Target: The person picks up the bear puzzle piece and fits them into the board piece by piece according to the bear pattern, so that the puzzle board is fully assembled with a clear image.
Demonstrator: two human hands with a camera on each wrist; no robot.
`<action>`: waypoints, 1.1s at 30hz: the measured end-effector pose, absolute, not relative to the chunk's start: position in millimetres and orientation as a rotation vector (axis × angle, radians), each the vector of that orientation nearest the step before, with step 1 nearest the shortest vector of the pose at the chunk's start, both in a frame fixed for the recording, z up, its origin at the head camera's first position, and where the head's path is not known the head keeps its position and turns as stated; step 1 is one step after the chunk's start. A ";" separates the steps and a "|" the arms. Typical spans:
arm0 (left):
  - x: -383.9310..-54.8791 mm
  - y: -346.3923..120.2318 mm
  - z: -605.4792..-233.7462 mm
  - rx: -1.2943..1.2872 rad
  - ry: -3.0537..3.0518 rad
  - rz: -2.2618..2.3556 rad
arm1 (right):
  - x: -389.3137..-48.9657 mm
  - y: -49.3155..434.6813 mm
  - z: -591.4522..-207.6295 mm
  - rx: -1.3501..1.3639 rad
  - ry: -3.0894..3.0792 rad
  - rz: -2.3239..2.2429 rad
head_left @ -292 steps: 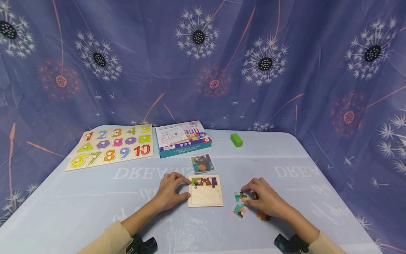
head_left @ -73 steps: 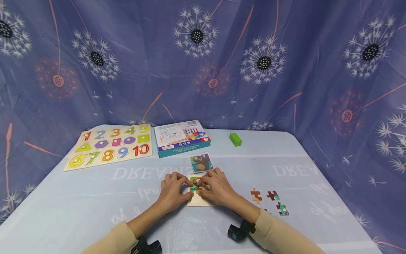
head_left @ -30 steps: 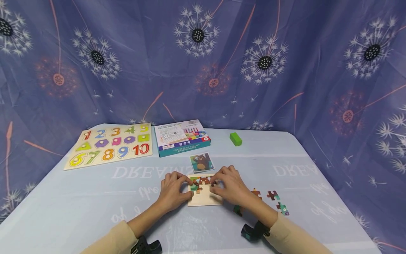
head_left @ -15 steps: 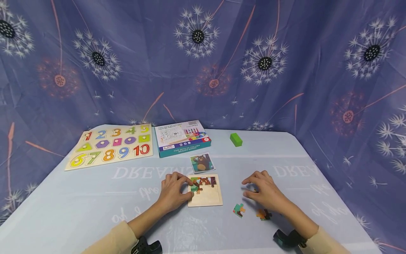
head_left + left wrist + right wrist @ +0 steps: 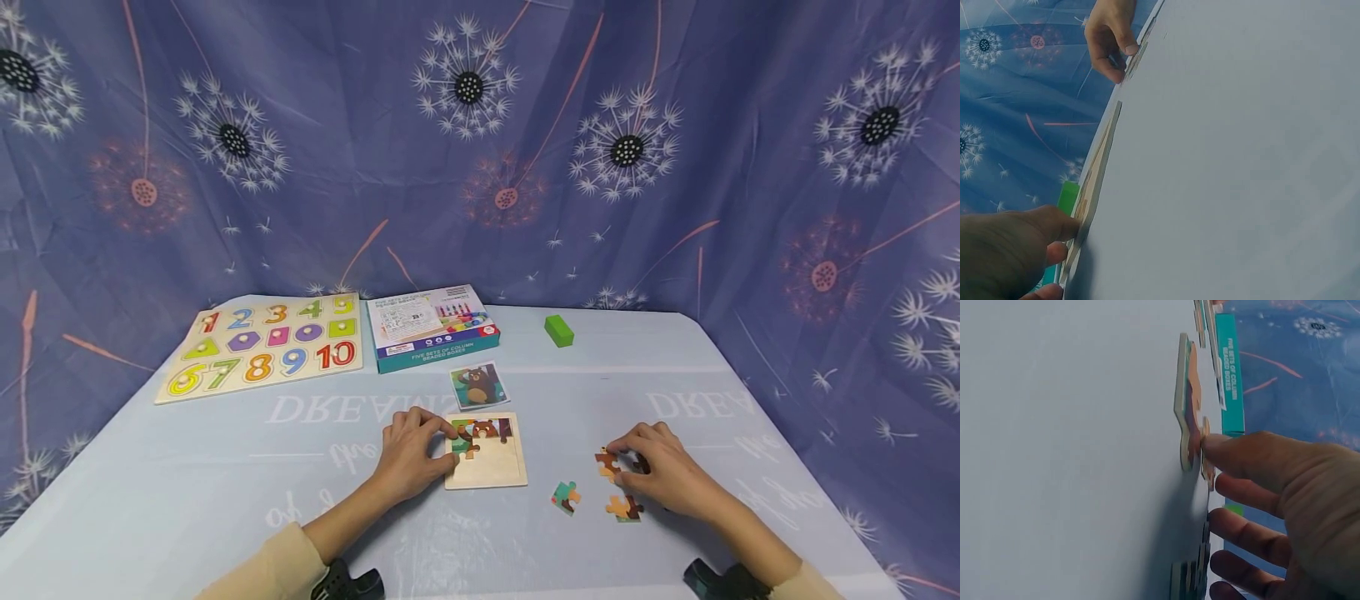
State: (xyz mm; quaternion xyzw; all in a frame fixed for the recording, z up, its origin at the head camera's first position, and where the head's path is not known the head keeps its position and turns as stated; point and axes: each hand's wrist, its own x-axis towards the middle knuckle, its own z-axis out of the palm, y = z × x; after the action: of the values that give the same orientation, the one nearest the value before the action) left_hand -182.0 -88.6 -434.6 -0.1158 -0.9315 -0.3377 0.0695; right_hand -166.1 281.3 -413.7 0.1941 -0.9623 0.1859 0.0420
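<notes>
The puzzle tray (image 5: 495,472) looks like smooth matt wood, the puzzle pieces (image 5: 564,497) wood-edged, the box (image 5: 433,328) glossy card, the backdrop (image 5: 360,183) creased cloth, the tabletop (image 5: 210,475) faintly shiny.

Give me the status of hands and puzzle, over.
Left hand holds tray. Right hand pinches brown piece. Tray partly filled. No obstacle seen.

Even light is filling the head view, faintly glazing the pale tablecloth (image 5: 468,542); both wrist views are looking dimmer, with soft shadows pooling beside the puzzle tray (image 5: 1101,164) and a jigsaw piece (image 5: 1182,403).
</notes>
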 end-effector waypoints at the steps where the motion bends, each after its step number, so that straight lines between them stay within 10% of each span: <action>1: -182.0 -88.5 -434.6 -0.350 -2.803 -1.018 | -165.8 282.7 -414.6 0.591 -2.944 0.568; 33: -181.3 -88.1 -435.5 -0.367 -2.790 -1.007 | -177.7 261.4 -413.0 0.658 -2.849 0.596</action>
State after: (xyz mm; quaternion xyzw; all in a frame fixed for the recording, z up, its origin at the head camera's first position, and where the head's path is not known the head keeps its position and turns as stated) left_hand -181.3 -88.1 -435.5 -0.1223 -0.9308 -0.3358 0.0764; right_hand -177.7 261.4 -413.0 0.2199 -0.9518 0.1989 0.0785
